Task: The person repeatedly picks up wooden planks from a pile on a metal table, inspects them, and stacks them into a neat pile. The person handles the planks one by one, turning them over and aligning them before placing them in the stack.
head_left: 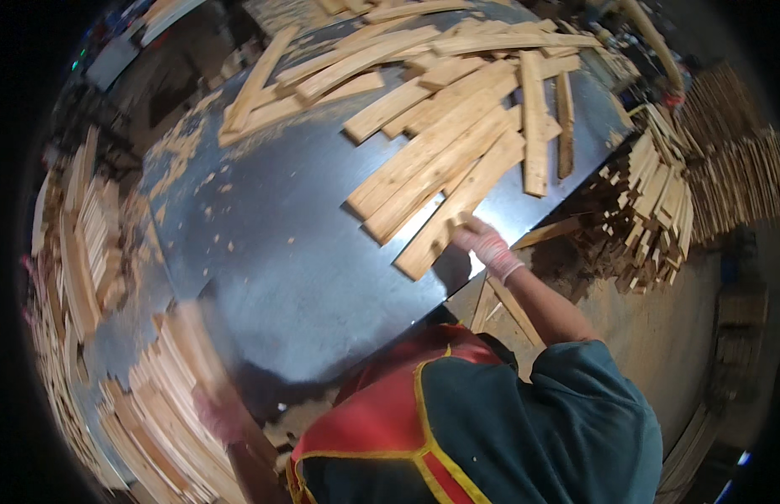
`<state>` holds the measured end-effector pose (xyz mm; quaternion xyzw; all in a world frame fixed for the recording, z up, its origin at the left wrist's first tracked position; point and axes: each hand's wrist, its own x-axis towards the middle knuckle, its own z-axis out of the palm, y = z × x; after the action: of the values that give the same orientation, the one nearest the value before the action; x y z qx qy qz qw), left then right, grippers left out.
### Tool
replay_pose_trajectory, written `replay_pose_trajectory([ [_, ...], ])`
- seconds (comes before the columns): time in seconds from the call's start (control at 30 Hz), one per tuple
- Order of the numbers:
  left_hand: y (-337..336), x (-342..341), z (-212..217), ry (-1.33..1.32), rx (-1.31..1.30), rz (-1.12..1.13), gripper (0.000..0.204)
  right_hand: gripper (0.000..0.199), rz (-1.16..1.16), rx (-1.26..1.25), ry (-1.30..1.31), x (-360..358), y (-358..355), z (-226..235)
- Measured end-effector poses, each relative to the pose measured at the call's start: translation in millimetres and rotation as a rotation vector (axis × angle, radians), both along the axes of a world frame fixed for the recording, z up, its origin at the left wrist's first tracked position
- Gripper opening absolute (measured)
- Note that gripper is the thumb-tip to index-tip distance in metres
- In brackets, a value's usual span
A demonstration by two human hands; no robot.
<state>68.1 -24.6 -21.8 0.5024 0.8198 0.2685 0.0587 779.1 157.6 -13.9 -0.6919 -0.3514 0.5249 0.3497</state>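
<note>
While the nearest loose board lies on the shiny table, the right hand grasps its edge; the left hand, blurred, is at the stacked boards, and I cannot tell whether it grips.

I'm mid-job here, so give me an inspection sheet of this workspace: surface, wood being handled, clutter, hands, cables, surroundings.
Surface: dark, smooth tabletop, shiny near the right hand.
Job's things: loose boards overlap at the centre and far side; a stack of boards lies at lower left.
Clutter: wood debris scattered mostly along the table's left side.
Hands: both gloved; the right hand touches the nearest loose board; the left hand, blurred, is at the near end of a blurred board. Neither grip is clear.
Cables: nothing seen.
Surroundings: piled sticks and stacked slats to the right, beyond the table.
</note>
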Motion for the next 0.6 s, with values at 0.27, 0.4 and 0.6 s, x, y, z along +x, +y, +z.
replay_pose_trajectory([
  [0.27,123.4,31.1,37.1,0.508,-1.045,0.292,0.084,0.072,-0.176,-0.010,-0.770,238.7,86.0,-14.1],
  [0.4,238.9,249.6,28.1,0.577,-0.056,-0.642,0.096,0.091,-0.192,-0.115,-0.999,217.2,133.5,-7.8],
  [0.6,344.3,474.8,26.1,0.265,-0.210,-0.801,0.088,0.098,-0.220,-0.066,-0.520,219.9,148.5,10.3],
])
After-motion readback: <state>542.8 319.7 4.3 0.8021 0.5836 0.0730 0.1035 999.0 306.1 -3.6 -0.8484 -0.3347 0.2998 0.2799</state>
